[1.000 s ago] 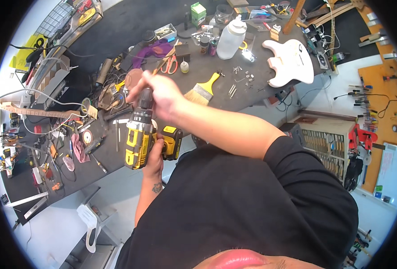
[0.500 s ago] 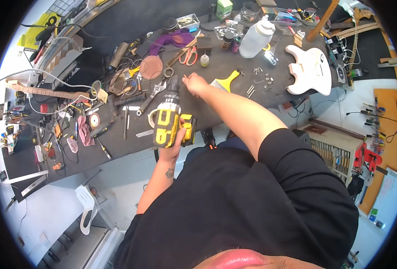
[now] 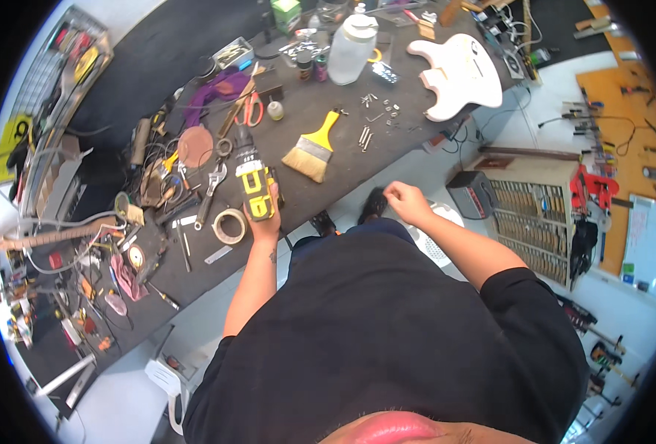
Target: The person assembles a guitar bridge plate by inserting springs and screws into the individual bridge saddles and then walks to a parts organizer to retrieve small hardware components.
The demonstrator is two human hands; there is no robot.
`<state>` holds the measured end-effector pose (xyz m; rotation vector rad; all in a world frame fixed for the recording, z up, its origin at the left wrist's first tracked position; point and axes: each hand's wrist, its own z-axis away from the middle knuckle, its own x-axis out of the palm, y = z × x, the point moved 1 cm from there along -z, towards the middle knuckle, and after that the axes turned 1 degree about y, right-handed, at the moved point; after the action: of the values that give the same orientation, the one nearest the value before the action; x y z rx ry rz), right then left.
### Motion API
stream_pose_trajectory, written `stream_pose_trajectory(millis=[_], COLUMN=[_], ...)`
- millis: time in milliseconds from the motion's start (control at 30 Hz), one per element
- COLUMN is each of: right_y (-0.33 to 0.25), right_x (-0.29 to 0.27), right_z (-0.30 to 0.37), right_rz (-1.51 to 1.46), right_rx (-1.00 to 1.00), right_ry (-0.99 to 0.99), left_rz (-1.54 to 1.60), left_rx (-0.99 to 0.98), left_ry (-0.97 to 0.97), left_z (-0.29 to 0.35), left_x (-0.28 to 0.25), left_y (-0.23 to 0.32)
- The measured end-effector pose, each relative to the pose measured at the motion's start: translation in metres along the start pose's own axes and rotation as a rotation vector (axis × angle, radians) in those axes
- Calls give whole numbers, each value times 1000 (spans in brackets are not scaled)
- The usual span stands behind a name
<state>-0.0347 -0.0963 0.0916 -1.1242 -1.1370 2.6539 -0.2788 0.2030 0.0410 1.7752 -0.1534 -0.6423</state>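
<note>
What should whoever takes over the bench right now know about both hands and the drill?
Left hand: on the rear of the yellow-and-black cordless drill, which lies on the dark workbench, chuck pointing away.
Right hand: loosely closed, off the bench edge, holding nothing that shows.
Nearby: roll of tape and metal adjustable wrench left of the drill, yellow-handled paintbrush to its right, small loose screws beyond, white guitar body at far right.
Done: drill resting on the bench. Left: the left hand has not let go.
</note>
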Motion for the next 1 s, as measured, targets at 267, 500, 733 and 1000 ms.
stream_pose_trajectory(millis=[267,500,733,1000], right_y=[234,238,332,481], right_x=[-21,-46,-109,-202], right_z=[41,62,88,44], right_rz=[356,-81,-191,146], right_rx=[627,452,619,473], right_ry=[-175,-100,-73,-164], left_rz=[-150,-224,-509,-712], left_rx=[37,-227,-237,-335], left_ry=[-100,-113,23,-105], left_z=[-4,3,41,160], left_x=[-10,-8,8,52], left_y=[1,8,10,40])
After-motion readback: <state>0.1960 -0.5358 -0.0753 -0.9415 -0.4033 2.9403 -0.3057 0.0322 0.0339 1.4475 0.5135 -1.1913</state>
